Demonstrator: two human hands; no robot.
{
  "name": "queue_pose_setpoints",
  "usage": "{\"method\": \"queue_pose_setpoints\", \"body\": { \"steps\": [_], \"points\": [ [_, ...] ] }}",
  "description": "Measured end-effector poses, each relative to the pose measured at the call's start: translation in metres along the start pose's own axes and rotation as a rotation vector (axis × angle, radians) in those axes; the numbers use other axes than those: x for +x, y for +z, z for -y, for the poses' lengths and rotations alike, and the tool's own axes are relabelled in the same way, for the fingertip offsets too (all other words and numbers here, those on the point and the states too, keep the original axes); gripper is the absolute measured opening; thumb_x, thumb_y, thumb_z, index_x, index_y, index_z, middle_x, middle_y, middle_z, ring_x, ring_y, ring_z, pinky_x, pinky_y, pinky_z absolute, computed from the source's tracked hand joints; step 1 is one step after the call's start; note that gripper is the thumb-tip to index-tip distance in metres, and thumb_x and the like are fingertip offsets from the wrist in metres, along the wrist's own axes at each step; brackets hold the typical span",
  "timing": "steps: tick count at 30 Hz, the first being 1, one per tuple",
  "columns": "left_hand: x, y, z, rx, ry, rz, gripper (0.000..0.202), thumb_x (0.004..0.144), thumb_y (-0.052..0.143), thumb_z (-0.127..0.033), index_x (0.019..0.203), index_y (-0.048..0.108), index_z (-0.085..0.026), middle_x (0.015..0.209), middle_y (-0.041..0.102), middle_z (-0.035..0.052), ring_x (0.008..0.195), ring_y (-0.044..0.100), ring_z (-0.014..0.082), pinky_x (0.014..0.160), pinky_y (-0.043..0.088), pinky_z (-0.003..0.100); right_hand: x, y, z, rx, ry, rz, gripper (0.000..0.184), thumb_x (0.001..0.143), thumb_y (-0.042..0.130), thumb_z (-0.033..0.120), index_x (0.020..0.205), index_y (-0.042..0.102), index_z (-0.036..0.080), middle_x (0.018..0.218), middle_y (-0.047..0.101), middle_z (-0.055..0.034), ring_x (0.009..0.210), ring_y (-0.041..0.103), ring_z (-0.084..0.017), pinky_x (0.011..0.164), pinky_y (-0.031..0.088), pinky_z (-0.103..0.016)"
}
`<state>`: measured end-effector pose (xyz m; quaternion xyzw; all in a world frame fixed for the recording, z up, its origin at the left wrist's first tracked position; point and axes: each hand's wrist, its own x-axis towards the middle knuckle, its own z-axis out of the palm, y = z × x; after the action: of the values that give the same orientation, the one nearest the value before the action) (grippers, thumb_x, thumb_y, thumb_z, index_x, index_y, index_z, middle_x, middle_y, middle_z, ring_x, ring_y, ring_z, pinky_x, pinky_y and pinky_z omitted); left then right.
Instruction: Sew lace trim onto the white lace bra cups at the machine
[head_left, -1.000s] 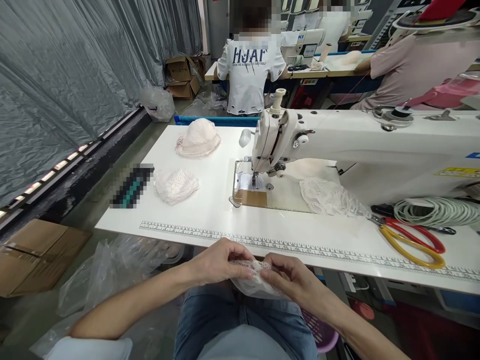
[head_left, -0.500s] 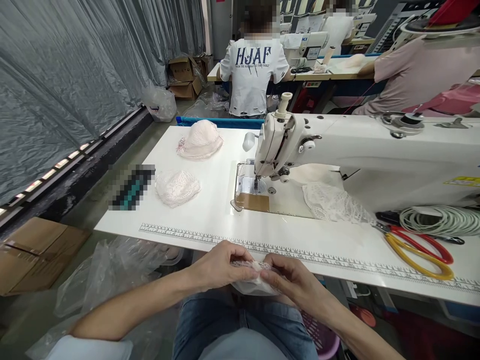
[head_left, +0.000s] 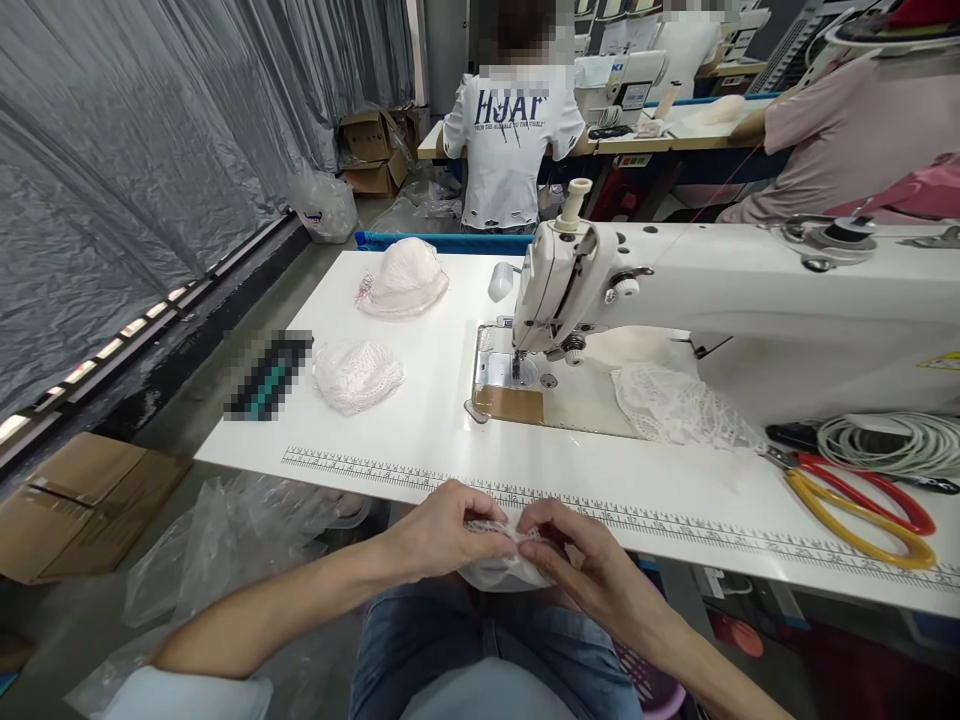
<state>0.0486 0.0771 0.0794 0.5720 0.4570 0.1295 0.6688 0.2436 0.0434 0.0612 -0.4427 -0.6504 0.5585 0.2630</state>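
Observation:
Over my lap, at the table's front edge, a white lace bra cup (head_left: 501, 572) is pinched between both hands. My left hand (head_left: 450, 530) grips its lace edge with thumb and fingers. Close beside it, my right hand (head_left: 574, 555) pinches the same edge, thumb and fingertips nearly meeting the left thumb. The part of the edge under the fingers is hidden. Beyond them stands a white sewing machine (head_left: 570, 285), and a white lace piece (head_left: 675, 405) lies by its bed. Two pale cups, a lace one (head_left: 358, 376) and a pinkish one (head_left: 405, 278), lie on the left.
Red-and-yellow-handled scissors (head_left: 862, 510) and a coiled cable (head_left: 885, 440) lie at the right. A ruler strip (head_left: 420, 480) runs along the front of the white table (head_left: 442, 430). A cardboard box (head_left: 82, 505) and plastic bags (head_left: 232, 540) are on the floor. Co-workers sit ahead.
The right hand's fingers have shifted slightly left along the lace edge, closer to the left hand. The left hand keeps its pinch. The view has turned a little.

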Motion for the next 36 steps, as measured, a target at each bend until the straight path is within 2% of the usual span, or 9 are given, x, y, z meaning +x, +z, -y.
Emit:
{"method": "queue_pose_setpoints", "body": {
  "steps": [5, 11, 19, 26, 36],
  "points": [
    [0.0015, -0.0009, 0.0005, -0.039, 0.01, 0.029, 0.022, 0.071, 0.065, -0.032, 0.074, 0.065, -0.011, 0.066, 0.055, -0.0013, 0.063, 0.047, 0.0106, 0.058, 0.034, 0.021, 0.0013, 0.0003, 0.0016, 0.036, -0.04, -0.018, 0.022, 0.092, 0.045, 0.036, 0.08, 0.052, 0.019, 0.071, 0.048, 0.0004, 0.059, 0.041, -0.01, 0.05, 0.033, -0.021],
    [0.0044, -0.0002, 0.0047, -0.055, 0.01, 0.026, 0.022, 0.071, 0.066, -0.033, 0.075, 0.065, -0.011, 0.064, 0.053, -0.0015, 0.063, 0.046, 0.0107, 0.059, 0.034, 0.021, 0.0024, -0.0006, 0.0022, 0.062, -0.065, -0.047, 0.02, 0.092, 0.046, 0.032, 0.078, 0.052, 0.019, 0.063, 0.043, 0.0035, 0.055, 0.038, -0.009, 0.051, 0.032, -0.021],
    [0.0045, 0.0011, 0.005, -0.016, -0.004, 0.013, 0.021, 0.071, 0.067, -0.032, 0.073, 0.064, -0.011, 0.064, 0.053, -0.002, 0.062, 0.045, 0.0102, 0.058, 0.033, 0.021, -0.0003, -0.0026, -0.0009, -0.035, -0.196, -0.066, 0.015, 0.091, 0.049, 0.026, 0.079, 0.055, 0.019, 0.079, 0.054, -0.0014, 0.07, 0.05, -0.012, 0.062, 0.037, -0.023],
    [0.0059, 0.0012, 0.0036, -0.019, -0.001, 0.023, 0.02, 0.07, 0.067, -0.031, 0.075, 0.065, -0.011, 0.063, 0.053, -0.0019, 0.062, 0.046, 0.0103, 0.058, 0.033, 0.021, 0.0013, -0.0026, 0.0004, 0.064, -0.054, -0.079, 0.02, 0.09, 0.049, 0.032, 0.077, 0.053, 0.018, 0.071, 0.051, 0.0004, 0.061, 0.044, -0.011, 0.053, 0.034, -0.021],
    [0.0042, 0.0014, -0.0021, 0.018, -0.019, 0.017, 0.02, 0.071, 0.066, -0.032, 0.072, 0.063, -0.012, 0.066, 0.056, -0.0007, 0.063, 0.048, 0.0111, 0.058, 0.036, 0.021, 0.0022, -0.0014, 0.0046, 0.218, 0.039, -0.06, 0.025, 0.087, 0.051, 0.038, 0.074, 0.051, 0.017, 0.068, 0.049, 0.0003, 0.059, 0.045, -0.011, 0.052, 0.035, -0.023]
  ]
}}
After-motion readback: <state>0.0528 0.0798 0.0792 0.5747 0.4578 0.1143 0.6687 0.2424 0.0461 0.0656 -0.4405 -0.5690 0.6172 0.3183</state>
